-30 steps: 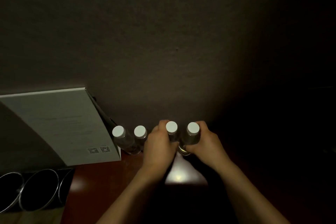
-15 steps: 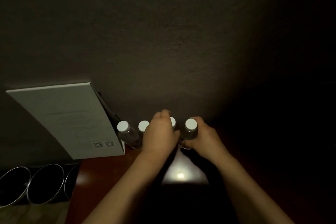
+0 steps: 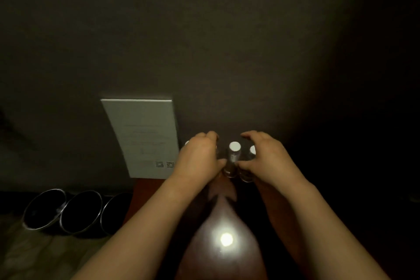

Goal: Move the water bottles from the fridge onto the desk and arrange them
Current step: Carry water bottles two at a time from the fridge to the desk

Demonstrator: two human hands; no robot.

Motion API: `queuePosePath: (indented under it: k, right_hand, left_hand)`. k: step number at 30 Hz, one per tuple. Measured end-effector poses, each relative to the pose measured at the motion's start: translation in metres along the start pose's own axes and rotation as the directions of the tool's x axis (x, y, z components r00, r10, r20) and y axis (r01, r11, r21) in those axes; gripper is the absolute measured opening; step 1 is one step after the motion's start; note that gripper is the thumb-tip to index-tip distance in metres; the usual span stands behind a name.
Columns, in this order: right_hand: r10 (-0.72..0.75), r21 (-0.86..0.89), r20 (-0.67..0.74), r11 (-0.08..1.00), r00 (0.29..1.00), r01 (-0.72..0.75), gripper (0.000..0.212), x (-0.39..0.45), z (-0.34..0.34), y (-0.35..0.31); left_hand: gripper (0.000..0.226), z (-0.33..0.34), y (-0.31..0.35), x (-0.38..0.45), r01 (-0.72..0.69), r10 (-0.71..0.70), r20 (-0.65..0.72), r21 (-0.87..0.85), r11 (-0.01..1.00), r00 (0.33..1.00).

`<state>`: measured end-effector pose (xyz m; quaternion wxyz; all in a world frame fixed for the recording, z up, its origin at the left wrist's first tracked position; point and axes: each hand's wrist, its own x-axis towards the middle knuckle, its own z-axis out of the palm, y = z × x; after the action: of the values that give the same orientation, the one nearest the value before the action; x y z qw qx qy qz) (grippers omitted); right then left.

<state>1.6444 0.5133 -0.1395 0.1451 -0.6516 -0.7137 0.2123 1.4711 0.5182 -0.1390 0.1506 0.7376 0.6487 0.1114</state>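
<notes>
Several clear water bottles with white caps stand in a row on the red-brown desk [image 3: 145, 198], close to the dark wall. My left hand [image 3: 197, 158] is curled over the left part of the row and hides one bottle; the cap of the leftmost bottle [image 3: 186, 143] peeks out beside it. The middle bottle [image 3: 234, 154] stands free between my hands, with my left thumb touching its side. My right hand [image 3: 264, 155] curls round the rightmost bottle [image 3: 252, 150], fingers behind it and thumb in front.
A white printed card [image 3: 145, 136] leans against the wall left of the bottles. Three dark round containers with metal rims [image 3: 81, 211] sit on the floor at lower left. A bright lamp reflection [image 3: 226, 239] shines on the desk between my forearms.
My hands have spread apart: the left hand shifted left along the row, and the bottle it covered now stands uncovered between the hands. The view has swung left.
</notes>
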Motion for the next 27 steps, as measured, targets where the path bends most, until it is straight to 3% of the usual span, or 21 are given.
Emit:
queuePosePath:
  k: [7, 14, 22, 27]
  right_hand:
    - [-0.223, -0.101, 0.13, 0.966, 0.966, 0.237, 0.065, -0.054, -0.006, -0.117]
    - [-0.422, -0.136, 0.261, 0.874, 0.868, 0.466, 0.066, -0.126, 0.027, -0.262]
    - [-0.612, -0.052, 0.332, 0.748, 0.718, 0.662, 0.061, -0.242, 0.129, -0.466]
    - [-0.694, 0.029, 0.337, 0.683, 0.637, 0.729, 0.062, -0.304, 0.205, -0.583]
  left_hand:
    - [0.055, -0.096, -0.057, -0.101, 0.024, -0.021, -0.02, 0.151, 0.988, 1.0]
    - [0.059, -0.175, -0.152, -0.241, 0.126, -0.123, -0.03, 0.231, 0.965, 0.992]
    - [0.06, -0.256, -0.313, -0.442, 0.331, -0.309, -0.121, 0.285, 0.899, 0.943]
    - [0.062, -0.297, -0.415, -0.564, 0.482, -0.44, -0.2, 0.302, 0.823, 0.876]
